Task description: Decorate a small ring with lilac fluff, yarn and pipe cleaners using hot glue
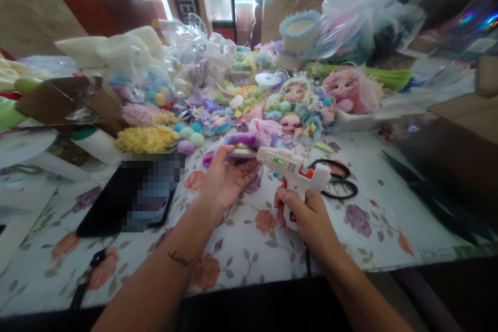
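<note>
My right hand is wrapped round the handle of a white hot glue gun with an orange trigger. Its nozzle points left, at the edge of a rounded pale piece with fuzzy purple trim. That piece is held by my left hand, thumb on top and fingers beneath, palm up. Whether the nozzle touches it I cannot tell. Just right of the gun lie scissors with black handles, their blades hidden behind it.
A black tablet lies to the left. Behind my hands are pom-poms, yellow fluffy trim, several doll heads and plastic bags. A cardboard box stands at left. A cord hangs from the gun over the table's front edge.
</note>
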The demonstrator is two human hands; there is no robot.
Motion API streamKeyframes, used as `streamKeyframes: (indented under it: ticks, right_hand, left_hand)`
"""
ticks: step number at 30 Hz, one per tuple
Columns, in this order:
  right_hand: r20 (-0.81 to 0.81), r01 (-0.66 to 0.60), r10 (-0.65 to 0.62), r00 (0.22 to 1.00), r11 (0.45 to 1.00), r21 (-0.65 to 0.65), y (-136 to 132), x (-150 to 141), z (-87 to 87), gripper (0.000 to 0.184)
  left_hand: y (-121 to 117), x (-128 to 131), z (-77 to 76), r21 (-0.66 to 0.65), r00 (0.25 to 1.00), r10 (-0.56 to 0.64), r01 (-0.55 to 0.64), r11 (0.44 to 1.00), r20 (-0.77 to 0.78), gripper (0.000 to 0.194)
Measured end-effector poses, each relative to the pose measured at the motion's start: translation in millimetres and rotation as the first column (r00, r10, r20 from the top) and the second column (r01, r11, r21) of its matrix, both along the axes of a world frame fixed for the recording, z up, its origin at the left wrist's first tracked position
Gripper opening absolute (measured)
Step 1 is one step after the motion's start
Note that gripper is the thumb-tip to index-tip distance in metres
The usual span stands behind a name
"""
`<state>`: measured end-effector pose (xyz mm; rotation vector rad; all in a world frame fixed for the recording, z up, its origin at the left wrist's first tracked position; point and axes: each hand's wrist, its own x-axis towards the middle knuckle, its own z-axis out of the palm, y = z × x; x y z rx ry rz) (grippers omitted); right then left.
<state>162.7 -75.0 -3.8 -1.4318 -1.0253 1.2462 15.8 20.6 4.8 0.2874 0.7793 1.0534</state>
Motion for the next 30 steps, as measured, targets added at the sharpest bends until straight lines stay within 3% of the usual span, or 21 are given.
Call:
streamKeyframes:
  ticks: [10, 15, 18, 21, 24, 26, 28, 30]
  right_hand:
    - [0.108, 0.010, -0.010, 0.994, 1.000, -0.003, -1, 4, -4.6, 0.032]
    - [0.258, -0.013, -0.014, 0.966, 0.994, 0.105, -3, 7, -4.7, 0.024]
    - [0.334, -0.033, -0.012, 0.942, 0.991, 0.128, -10, 20, 1.3, 0.024]
    - [0.401, 0.068, -0.114, 0.909, 0.989, 0.128, -21, 51, 9.5, 0.030]
    - [0.508, 0.256, -0.282, 0.814, 0.959, 0.121, -25, 99, 14.7, 0.039]
    - [0.605, 0.394, -0.415, 0.680, 0.902, 0.176, -19, 135, 13.7, 0.038]
    - [0.676, 0.417, -0.488, 0.552, 0.864, 0.283, -7, 168, 7.8, 0.036]
    - [0.739, 0.433, -0.496, 0.455, 0.849, 0.303, 9, 193, -2.3, 0.036]
  left_hand:
    - [1, 0, 2.7, -0.006, 0.999, 0.021, -0.021, 1.000, -0.032, 0.018]
    - [1, 0, 2.4, 0.033, 0.996, 0.062, -0.060, 0.998, -0.065, 0.016]
    - [3, -1, 1.2, 0.030, 0.994, 0.079, -0.077, 0.997, -0.069, 0.014]
    - [4, -2, 1.9, 0.033, 0.991, 0.117, -0.115, 0.993, -0.072, 0.016]
    - [5, -1, 3.4, 0.039, 0.989, 0.124, -0.122, 0.992, -0.076, 0.014]
    - [4, 0, 3.6, 0.038, 0.990, 0.117, -0.115, 0.993, -0.079, 0.010]
    - [4, 2, 3.1, 0.042, 0.989, 0.118, -0.115, 0.993, -0.089, 0.008]
    - [4, 3, 2.4, 0.055, 0.988, 0.115, -0.110, 0.992, -0.100, 0.009]
